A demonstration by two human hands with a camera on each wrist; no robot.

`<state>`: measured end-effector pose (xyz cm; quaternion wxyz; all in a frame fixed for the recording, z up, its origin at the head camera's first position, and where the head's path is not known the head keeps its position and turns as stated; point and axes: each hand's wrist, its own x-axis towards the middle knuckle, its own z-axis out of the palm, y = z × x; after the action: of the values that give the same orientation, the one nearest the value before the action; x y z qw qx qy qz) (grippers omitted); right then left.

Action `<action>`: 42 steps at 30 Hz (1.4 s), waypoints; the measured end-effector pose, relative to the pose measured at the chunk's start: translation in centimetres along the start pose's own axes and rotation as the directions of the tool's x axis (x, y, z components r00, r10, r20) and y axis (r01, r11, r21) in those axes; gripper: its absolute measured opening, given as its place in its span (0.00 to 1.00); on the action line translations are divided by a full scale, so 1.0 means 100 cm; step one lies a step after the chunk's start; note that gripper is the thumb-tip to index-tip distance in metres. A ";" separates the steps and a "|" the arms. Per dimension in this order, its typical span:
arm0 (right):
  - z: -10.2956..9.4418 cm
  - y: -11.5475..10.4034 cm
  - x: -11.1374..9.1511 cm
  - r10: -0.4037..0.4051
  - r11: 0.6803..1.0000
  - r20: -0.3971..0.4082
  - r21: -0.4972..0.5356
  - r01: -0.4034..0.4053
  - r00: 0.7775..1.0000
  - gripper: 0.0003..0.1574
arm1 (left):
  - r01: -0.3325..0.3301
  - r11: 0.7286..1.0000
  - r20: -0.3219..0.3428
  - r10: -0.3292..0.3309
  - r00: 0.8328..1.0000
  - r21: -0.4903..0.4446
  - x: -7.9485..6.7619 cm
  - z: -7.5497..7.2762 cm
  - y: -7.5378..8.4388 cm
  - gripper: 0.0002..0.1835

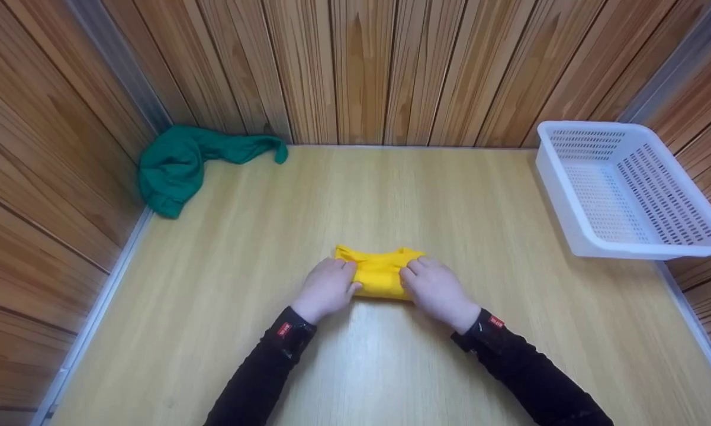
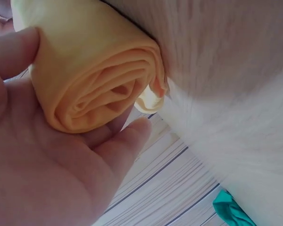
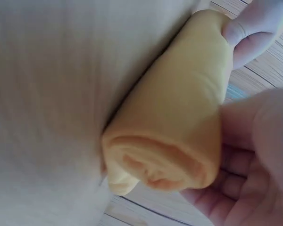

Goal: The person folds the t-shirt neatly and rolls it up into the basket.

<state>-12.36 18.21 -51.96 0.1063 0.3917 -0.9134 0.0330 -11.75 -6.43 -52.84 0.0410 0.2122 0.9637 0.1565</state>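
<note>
A yellow cloth [image 1: 382, 283] lies rolled up on the table in the middle of the head view, with a loose flap along its far side. My left hand [image 1: 327, 289] grips the roll's left end, thumb on the near side and fingers over the top. At the other end, my right hand [image 1: 439, 293] holds the roll in the same way. Spiral layers show at the end of the yellow roll [image 2: 101, 89] in the left wrist view. From the right wrist, the roll [image 3: 174, 108] touches the tabletop, and its other end face shows looser folds.
A crumpled green cloth [image 1: 174, 168] lies in the back left corner against the wood-panelled wall [image 1: 361, 71]. On the right stands a white perforated plastic basket [image 1: 559, 207], and no contents show in it. The pale wooden table [image 1: 243, 236] spreads around the hands.
</note>
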 end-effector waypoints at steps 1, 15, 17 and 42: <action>0.002 0.001 -0.001 -0.006 1.000 0.010 -0.003 0.006 1.000 0.16 | 0.009 1.000 -0.008 -0.009 1.000 -0.002 0.001 0.000 0.000 0.23; 0.000 0.015 0.010 0.021 0.983 0.189 0.175 -0.055 0.982 0.21 | 0.031 0.998 -0.005 -0.032 0.999 -0.049 0.007 -0.006 -0.004 0.20; -0.001 0.017 0.014 0.033 0.975 0.233 0.206 -0.083 0.972 0.23 | 0.039 0.997 -0.006 -0.040 0.999 -0.063 0.008 -0.007 -0.005 0.20; 0.008 0.051 0.042 0.184 0.885 0.339 0.352 -0.306 0.922 0.26 | 0.150 0.988 -0.159 -0.144 0.977 0.026 0.029 0.007 -0.013 0.18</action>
<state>-18.96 18.67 -51.71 -0.1187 0.2854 -0.9353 0.1724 -14.82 -6.17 -53.95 -0.0276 0.1280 0.9798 0.1511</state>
